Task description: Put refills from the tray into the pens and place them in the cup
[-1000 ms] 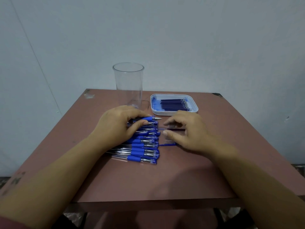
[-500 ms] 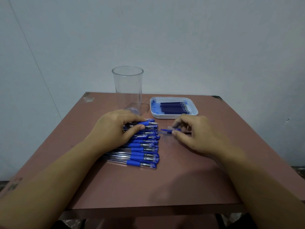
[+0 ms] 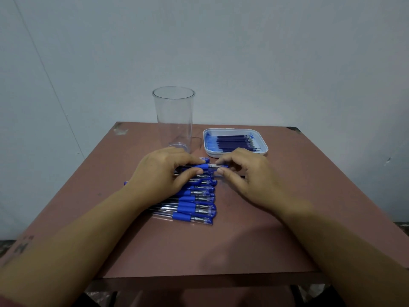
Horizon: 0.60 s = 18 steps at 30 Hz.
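left hand point(image 3: 163, 171) curls round a pen point(image 3: 202, 166), right hand point(image 3: 245, 173) pinches its tip.

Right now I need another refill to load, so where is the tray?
In the head view, the white tray sits at the far right of the table, just right of the clear cup and just beyond the right hand.

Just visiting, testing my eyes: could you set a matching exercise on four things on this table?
1 tall clear plastic cup
2 white shallow tray of dark refills
3 row of clear blue-grip pens
4 single blue-grip pen

a gripped by left hand and right hand
b lying side by side on brown table
c upright, empty
d right of the cup

Pairs: 1-c, 2-d, 3-b, 4-a
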Tool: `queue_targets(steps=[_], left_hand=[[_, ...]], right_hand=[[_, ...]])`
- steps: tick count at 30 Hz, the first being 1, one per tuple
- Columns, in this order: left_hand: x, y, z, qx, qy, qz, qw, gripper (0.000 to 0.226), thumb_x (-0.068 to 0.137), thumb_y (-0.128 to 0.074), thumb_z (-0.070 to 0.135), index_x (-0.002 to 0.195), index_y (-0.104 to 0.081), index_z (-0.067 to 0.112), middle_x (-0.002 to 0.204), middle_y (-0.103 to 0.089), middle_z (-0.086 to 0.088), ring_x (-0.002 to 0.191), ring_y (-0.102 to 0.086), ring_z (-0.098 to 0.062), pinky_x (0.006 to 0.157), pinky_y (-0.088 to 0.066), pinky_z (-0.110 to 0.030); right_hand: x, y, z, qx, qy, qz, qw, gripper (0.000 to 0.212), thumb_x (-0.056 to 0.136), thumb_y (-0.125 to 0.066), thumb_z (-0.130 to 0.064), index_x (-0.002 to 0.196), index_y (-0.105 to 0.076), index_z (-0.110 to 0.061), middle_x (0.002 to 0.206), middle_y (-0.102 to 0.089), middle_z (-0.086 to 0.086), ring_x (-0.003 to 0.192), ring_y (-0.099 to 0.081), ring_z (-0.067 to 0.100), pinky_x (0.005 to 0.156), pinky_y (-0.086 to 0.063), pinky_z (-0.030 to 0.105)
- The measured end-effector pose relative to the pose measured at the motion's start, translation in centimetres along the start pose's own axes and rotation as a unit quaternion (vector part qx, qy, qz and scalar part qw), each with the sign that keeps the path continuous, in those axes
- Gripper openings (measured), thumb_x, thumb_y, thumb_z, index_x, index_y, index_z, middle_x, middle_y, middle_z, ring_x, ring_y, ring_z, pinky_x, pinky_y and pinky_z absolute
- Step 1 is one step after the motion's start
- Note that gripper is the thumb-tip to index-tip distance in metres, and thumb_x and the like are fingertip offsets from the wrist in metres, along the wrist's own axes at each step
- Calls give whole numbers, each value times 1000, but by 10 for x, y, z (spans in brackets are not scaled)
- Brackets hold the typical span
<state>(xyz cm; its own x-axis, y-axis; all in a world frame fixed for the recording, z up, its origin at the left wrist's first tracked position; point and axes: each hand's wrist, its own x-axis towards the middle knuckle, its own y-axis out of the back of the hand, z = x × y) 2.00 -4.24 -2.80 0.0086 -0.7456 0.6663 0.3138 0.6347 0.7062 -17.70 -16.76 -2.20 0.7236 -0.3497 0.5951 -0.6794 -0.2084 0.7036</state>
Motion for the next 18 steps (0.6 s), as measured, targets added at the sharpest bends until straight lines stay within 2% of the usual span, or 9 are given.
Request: queue_targets(steps=[5, 11, 15, 18], left_hand=[[0, -3, 1, -17, 6, 20, 1000, 31, 88, -56, 45, 103, -75, 26, 79, -66, 12, 70, -56, -5, 62, -48, -25], [2, -3, 0, -37, 3, 50, 998, 27, 88, -60, 40, 101, -76, 21, 83, -70, 10, 75, -58, -3, 69, -47, -22], [1, -2, -1, -36, 5, 46, 998, 28, 88, -59, 41, 101, -76, 21, 81, -70, 10, 73, -59, -4, 67, -47, -22], [1, 0, -1, -40, 8, 41, 998, 27, 87, -60, 41, 100, -76, 23, 79, -67, 15, 73, -57, 2, 67, -44, -13]], right_hand=[[2, -4, -3, 33, -4, 11, 999, 11, 90, -68, -17, 100, -69, -18, 87, -61, -13, 81, -56, 1, 73, -39, 8], [5, -2, -9, 59, -1, 27, 998, 12, 89, -68, -14, 99, -68, -20, 88, -64, -12, 82, -58, 4, 74, -43, 11], [8, -3, -9, 61, -8, 18, 998, 10, 89, -69, -16, 98, -69, -21, 88, -64, -13, 82, -59, 6, 73, -45, 14], [8, -3, -13, 64, -5, 11, 998, 9, 89, -69, -17, 97, -68, -22, 87, -65, -12, 81, -60, 8, 71, -47, 16]])
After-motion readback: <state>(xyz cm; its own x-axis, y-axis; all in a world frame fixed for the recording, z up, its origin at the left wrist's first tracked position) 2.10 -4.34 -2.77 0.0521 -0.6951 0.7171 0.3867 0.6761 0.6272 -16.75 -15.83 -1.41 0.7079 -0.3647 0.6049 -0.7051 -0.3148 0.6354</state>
